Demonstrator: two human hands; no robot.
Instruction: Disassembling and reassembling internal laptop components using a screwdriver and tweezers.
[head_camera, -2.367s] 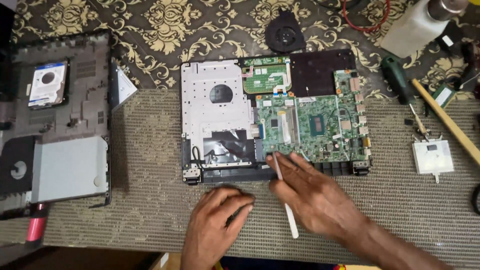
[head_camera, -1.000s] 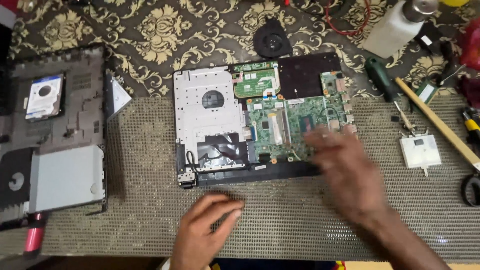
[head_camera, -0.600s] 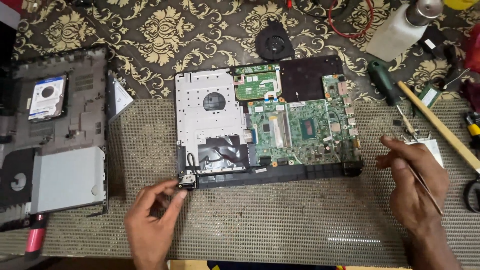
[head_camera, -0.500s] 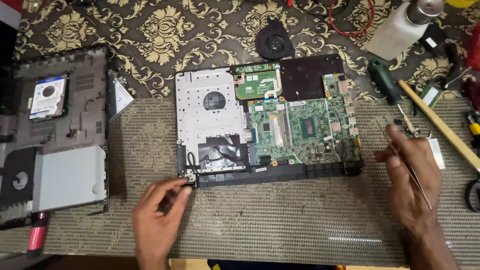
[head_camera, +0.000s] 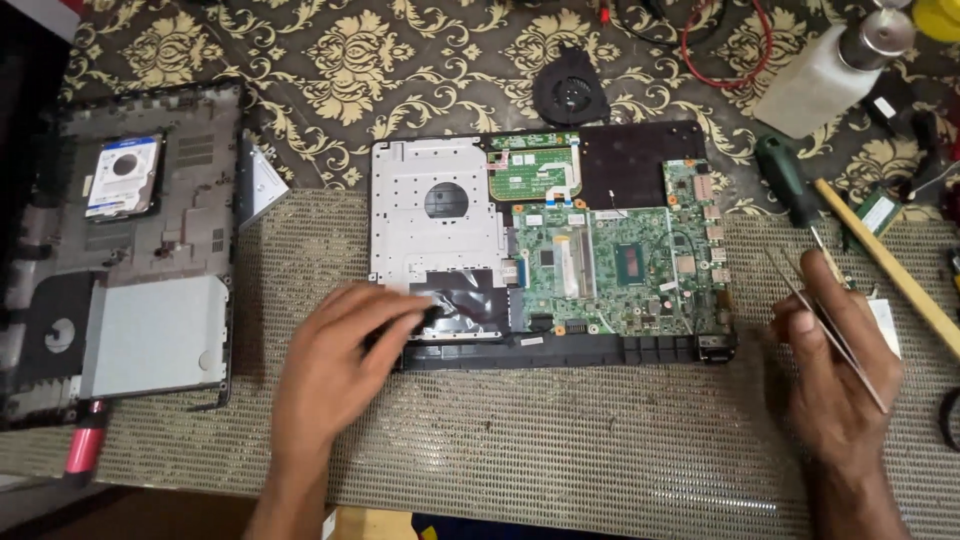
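Note:
An opened laptop base (head_camera: 440, 215) lies on a woven mat, its green motherboard (head_camera: 620, 265) exposed on the right half. My left hand (head_camera: 340, 365) rests on the base's near-left corner, fingertips pressing on the black patch there; it holds nothing that I can see. My right hand (head_camera: 835, 365) hovers over the mat to the right of the laptop and grips thin metal tweezers (head_camera: 825, 325), tips pointing up-left. A black cooling fan (head_camera: 570, 95) sits loose behind the laptop.
A removed bottom cover (head_camera: 140, 260) with a hard drive (head_camera: 122, 175) lies at left. A pink marker (head_camera: 82, 445) lies near the front edge. At right are a green-handled screwdriver (head_camera: 785, 180), a wooden stick (head_camera: 885, 265), a white bottle (head_camera: 825, 70) and red wire (head_camera: 715, 45).
My left hand moved up from the mat onto the laptop's near-left corner. My right hand left the motherboard, swung right and now holds tweezers there.

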